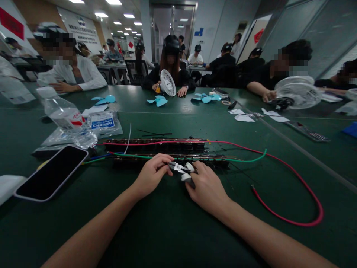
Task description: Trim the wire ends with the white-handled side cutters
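My right hand (208,186) is wrapped round the grey-and-white handles of a pair of cutting pliers (177,167), whose jaws point left. My left hand (154,173) is closed in a pinch at the jaw tips; what lies between its fingers, if anything, is too small to make out. Just beyond both hands lie two long black racks (156,146) with thin copper-coloured strips along them. A red cable (242,146) runs over the far rack and curls back on the right. Along the near rack stretches a green wire (251,160). One pale cable tie (128,138) sticks up at the left.
To the left are a phone (52,173), a plastic bottle (63,117) and a labelled plastic bag (104,123). Blue fan blades (157,101) lie across the green table (167,230). Opposite, one person holds a white fan (167,82); another handles a fan (301,93) at right.
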`<state>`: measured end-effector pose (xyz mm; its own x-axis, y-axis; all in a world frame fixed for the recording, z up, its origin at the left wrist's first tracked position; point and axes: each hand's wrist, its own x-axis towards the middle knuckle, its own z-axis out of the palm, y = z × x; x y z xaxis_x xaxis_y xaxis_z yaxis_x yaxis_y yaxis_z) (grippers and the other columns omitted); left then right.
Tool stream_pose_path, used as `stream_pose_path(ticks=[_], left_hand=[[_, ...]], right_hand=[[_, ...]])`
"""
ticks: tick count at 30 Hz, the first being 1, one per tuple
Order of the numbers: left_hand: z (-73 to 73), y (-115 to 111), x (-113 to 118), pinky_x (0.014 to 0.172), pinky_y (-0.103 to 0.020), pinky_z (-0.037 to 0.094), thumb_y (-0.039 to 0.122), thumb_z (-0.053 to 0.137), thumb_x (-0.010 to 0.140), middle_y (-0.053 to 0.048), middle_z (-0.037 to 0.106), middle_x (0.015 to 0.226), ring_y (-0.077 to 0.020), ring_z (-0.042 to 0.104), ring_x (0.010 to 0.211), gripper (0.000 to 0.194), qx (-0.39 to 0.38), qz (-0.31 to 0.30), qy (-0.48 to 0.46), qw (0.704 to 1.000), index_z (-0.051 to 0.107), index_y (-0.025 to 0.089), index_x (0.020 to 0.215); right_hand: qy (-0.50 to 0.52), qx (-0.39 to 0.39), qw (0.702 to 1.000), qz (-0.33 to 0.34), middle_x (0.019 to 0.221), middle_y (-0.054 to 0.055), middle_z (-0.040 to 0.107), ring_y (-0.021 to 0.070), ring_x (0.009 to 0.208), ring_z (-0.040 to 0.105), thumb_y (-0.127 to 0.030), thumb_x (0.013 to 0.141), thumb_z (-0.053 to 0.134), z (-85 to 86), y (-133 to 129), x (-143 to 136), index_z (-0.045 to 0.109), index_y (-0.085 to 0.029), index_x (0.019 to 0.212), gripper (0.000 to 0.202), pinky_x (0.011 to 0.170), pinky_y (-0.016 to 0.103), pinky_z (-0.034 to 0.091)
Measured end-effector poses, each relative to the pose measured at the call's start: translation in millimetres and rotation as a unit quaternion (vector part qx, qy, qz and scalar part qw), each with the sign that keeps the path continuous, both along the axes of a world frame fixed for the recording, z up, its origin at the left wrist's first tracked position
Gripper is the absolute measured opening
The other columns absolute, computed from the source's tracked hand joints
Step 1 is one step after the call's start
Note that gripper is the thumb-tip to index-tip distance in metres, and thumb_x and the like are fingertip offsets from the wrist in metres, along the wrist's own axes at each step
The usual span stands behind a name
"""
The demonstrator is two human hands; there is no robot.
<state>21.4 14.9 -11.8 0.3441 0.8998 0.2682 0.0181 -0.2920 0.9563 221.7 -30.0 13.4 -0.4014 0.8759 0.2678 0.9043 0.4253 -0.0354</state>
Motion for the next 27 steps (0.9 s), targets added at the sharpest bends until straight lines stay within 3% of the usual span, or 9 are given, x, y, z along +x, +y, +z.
stream_pose_path(ticks=[27], left_hand=[[-1.7, 0.6, -0.4, 0.071, -0.030, 0.055, 0.010, 0.051, 0.086, -0.008, 0.056, 0.113, -0.0104, 0.065, 0.070, 0.011, -0.005, 0.002, 0.002, 1.000, 0.060, 0.014, 0.091]], right_hand=[[0.023, -0.049, 0.998, 0.014, 0.095, 0.013, 0.056, 0.0241, 0.088, 0.051, -0.026, 0.080, 0.059, -2.8, 3.8, 1.3, 0.067, -0.014, 0.076, 0.015, 0.076, 0.038, 0.042]])
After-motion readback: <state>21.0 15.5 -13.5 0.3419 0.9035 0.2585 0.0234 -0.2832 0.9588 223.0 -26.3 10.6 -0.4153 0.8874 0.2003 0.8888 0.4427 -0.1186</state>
